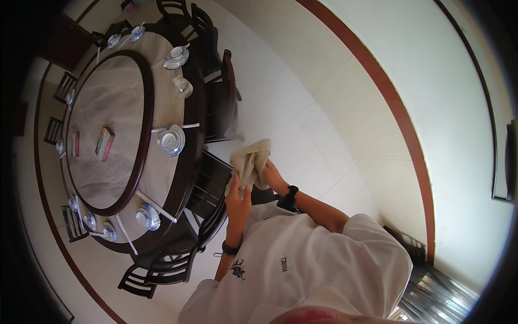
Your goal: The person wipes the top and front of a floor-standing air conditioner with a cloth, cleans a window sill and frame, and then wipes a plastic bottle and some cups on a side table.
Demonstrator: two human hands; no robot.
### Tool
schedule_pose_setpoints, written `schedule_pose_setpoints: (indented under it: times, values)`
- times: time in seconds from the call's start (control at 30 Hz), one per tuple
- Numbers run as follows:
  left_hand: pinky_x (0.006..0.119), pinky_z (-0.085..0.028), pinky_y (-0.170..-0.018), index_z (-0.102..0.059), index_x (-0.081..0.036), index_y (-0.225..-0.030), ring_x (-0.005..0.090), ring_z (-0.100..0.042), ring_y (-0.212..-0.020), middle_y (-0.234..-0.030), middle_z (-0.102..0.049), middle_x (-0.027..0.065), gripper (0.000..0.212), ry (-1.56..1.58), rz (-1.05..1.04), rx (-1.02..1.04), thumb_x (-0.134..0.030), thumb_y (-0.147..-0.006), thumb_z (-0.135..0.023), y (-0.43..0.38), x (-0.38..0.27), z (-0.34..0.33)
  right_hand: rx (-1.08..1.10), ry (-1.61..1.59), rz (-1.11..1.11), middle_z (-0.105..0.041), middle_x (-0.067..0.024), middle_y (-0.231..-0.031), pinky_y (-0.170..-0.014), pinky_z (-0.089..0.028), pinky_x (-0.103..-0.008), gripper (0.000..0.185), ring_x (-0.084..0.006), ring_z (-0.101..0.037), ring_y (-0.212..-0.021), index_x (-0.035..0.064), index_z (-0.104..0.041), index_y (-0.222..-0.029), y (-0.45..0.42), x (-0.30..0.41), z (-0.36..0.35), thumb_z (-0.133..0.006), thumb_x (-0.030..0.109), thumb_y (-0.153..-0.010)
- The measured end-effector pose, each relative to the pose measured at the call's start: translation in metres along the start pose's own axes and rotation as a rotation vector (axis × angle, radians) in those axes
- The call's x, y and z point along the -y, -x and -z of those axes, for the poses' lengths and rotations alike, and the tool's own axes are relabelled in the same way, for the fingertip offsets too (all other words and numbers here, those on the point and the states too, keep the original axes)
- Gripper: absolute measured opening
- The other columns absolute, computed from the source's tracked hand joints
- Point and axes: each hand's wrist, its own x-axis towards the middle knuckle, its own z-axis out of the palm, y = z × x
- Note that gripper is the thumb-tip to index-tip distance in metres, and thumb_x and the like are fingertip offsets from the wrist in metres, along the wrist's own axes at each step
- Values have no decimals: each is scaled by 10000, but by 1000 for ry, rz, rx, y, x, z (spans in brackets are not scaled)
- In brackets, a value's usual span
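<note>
A beige cloth (pixel 251 162) hangs bunched between my two hands, over the floor beside a dark slatted chair (pixel 214 182). My right hand (pixel 273 175) grips its right side. My left hand (pixel 238 199) is at its lower left, fingers spread and touching the cloth; whether they pinch it cannot be told. To the left stands a large round table with a dark wooden rim (pixel 193 162). On it, nearest to my hands, is a stacked place setting of blue-and-white dishes (pixel 171 140) beside wrapped chopsticks (pixel 191 126).
The turntable (pixel 113 97) carries two small boxes, one of them a tissue-like pack (pixel 105 144). A glass pot (pixel 184 88) and more dish settings (pixel 147 217) line the table. Dark chairs (pixel 174 265) surround it. A tiled wall (pixel 344 101) curves along the right.
</note>
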Motion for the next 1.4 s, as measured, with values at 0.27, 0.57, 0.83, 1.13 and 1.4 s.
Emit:
schedule_pose_setpoints:
  times: [0.27,0.57,0.83,1.13,1.4]
  values:
    - [390,-451,-931,-406,35,-1360,391,-559,-1125,-1263,-532,270,468,38,-13,-306,-127,-928,-485,-150,-29,6,-46,343,279,-575,-192,-1178,-940,-414,-347,320,-267,-546,-1086,-2,-488,-1234,-145,82,7,-393,117,-953]
    - [503,-468,-798,-427,-45,-1347,479,-555,-1007,-1067,-602,302,518,-158,430,-55,-351,-930,-461,-320,127,-89,-176,423,60,-546,-277,-1154,-894,-412,-479,267,-463,-517,-1078,-51,-422,-1144,-352,29,-25,-358,71,-915]
    - [519,-460,-783,-497,-3,-1158,491,-547,-994,-1085,-588,300,396,-191,481,-176,-303,-899,-524,-433,90,-124,401,1415,820,-596,-250,-911,-847,-459,-439,263,-410,-557,-862,-85,-633,-961,-451,48,42,-463,58,-821]
    - [433,-481,-648,-608,69,-936,336,-628,-753,-789,-626,234,303,-1,500,-324,-213,-840,-550,-462,11,-133,825,653,-132,-605,-111,-885,-581,-527,-319,278,-198,-640,-744,11,-524,-1075,-474,166,100,-376,230,-987]
    - [240,-453,-666,-634,33,-909,95,-559,-723,-801,-598,29,237,937,497,-263,-175,-932,-522,-519,-62,-97,938,498,-209,-586,-18,-972,-709,-467,-244,346,-91,-517,-825,9,-525,-1166,-518,320,112,-399,291,-1010]
